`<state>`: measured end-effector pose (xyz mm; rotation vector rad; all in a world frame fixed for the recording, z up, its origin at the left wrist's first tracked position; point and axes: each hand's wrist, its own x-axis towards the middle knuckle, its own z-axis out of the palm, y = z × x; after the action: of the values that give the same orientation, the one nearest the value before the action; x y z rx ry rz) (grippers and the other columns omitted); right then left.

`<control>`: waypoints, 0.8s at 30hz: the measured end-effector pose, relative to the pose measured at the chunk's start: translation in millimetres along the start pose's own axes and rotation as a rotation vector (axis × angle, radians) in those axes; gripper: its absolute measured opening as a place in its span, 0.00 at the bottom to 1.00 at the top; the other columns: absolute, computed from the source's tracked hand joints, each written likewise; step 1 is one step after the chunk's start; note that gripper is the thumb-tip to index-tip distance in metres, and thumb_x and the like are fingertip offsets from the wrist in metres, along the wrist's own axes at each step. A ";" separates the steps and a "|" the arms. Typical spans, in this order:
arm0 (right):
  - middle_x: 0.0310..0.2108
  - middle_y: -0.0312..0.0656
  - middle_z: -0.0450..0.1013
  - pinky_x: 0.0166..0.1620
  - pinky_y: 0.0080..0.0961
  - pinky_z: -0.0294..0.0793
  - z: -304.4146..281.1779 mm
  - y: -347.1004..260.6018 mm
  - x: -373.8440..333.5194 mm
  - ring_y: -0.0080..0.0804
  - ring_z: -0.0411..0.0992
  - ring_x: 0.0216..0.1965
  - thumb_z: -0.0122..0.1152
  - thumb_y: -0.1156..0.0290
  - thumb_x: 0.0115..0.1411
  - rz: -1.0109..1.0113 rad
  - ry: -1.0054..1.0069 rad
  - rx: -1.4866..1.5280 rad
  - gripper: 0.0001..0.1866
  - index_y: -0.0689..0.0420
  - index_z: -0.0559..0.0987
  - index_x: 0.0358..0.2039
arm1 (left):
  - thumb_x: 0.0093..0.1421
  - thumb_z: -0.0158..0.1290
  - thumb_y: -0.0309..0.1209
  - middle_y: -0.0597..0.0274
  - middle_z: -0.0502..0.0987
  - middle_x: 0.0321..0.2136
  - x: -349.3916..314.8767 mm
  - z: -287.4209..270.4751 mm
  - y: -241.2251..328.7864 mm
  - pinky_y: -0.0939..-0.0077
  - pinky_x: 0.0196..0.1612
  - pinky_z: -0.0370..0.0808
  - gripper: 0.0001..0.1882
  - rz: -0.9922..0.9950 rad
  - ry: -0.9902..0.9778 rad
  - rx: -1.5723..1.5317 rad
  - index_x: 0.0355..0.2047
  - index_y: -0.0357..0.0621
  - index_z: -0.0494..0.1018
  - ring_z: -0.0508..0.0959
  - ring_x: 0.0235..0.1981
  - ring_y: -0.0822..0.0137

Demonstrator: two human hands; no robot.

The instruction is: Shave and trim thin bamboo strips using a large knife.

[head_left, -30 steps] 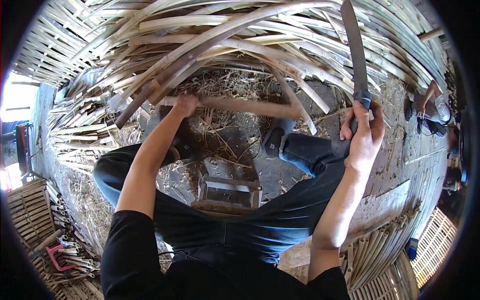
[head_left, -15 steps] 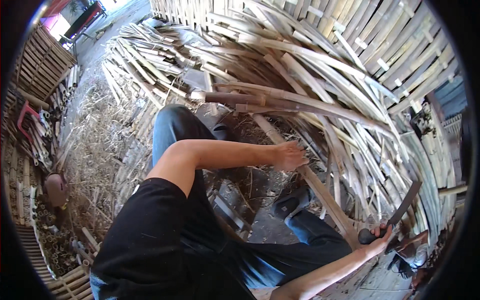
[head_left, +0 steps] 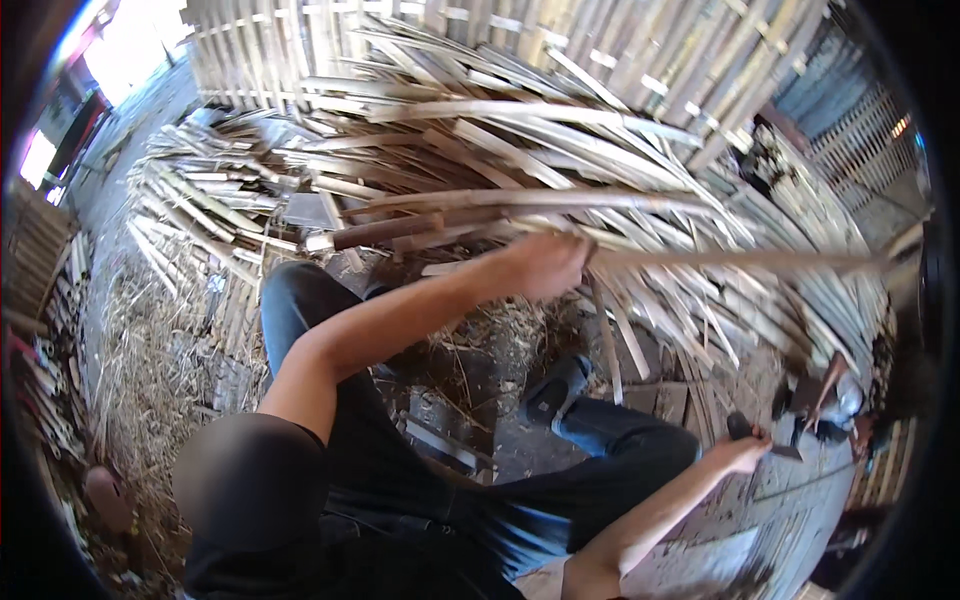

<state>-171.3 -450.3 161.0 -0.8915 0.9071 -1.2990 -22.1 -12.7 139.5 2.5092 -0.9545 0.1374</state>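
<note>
left hand (head_left: 545,265) clenched on long bamboo strip (head_left: 760,262), now raised level over the bamboo pile (head_left: 480,150) | right hand (head_left: 745,452) grips knife handle (head_left: 738,428), dropped low by the knee; blade hidden | view swung leftward

A slatted bamboo wall (head_left: 640,50) stood beyond the hands. Split bamboo strips (head_left: 250,190) lay heaped against it. Straw (head_left: 150,370) littered the dirt floor (head_left: 480,370) below them. Bright daylight (head_left: 130,40) entered at upper left.

Black short-sleeved shirt, blue jeans, dark shoes.
</note>
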 end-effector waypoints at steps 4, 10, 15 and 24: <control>0.27 0.37 0.71 0.33 0.31 0.71 -14.5 30.1 22.5 0.30 0.70 0.28 0.59 0.68 0.62 0.130 -0.141 -0.075 0.08 0.58 0.75 0.29 | 0.67 0.44 0.24 0.53 0.73 0.24 11.7 -64.3 -3.9 0.77 0.12 0.72 0.12 0.140 0.281 -0.176 0.47 0.26 0.64 0.72 0.14 0.64; 0.26 0.36 0.69 0.25 0.25 0.67 -9.9 53.9 -2.4 0.24 0.66 0.22 0.59 0.71 0.63 0.076 -0.521 -0.151 0.07 0.57 0.70 0.32 | 0.66 0.47 0.25 0.50 0.76 0.33 -40.3 -72.6 -40.3 0.72 0.33 0.80 0.11 -0.031 0.398 -0.347 0.46 0.31 0.66 0.79 0.31 0.62; 0.32 0.40 0.72 0.20 0.20 0.67 4.7 72.2 -65.7 0.21 0.67 0.19 0.57 0.75 0.65 -0.064 -0.927 -0.362 0.16 0.54 0.62 0.49 | 0.66 0.44 0.43 0.53 0.78 0.43 -112.7 -83.9 -62.4 0.64 0.50 0.77 0.26 -0.311 0.632 -0.631 0.55 0.36 0.69 0.77 0.47 0.60; 0.31 0.39 0.73 0.33 0.25 0.73 -16.2 68.0 -230.9 0.27 0.73 0.30 0.63 0.77 0.59 -0.075 -1.563 -0.672 0.17 0.59 0.69 0.48 | 0.70 0.43 0.48 0.67 0.65 0.24 -154.0 -139.3 -66.3 0.80 0.24 0.60 0.17 -0.003 1.211 -1.295 0.41 0.48 0.68 0.62 0.20 0.73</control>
<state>-172.4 -216.2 103.1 -1.9928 -0.0242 -0.0184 -86.2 186.3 201.3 0.8913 -0.2675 0.6695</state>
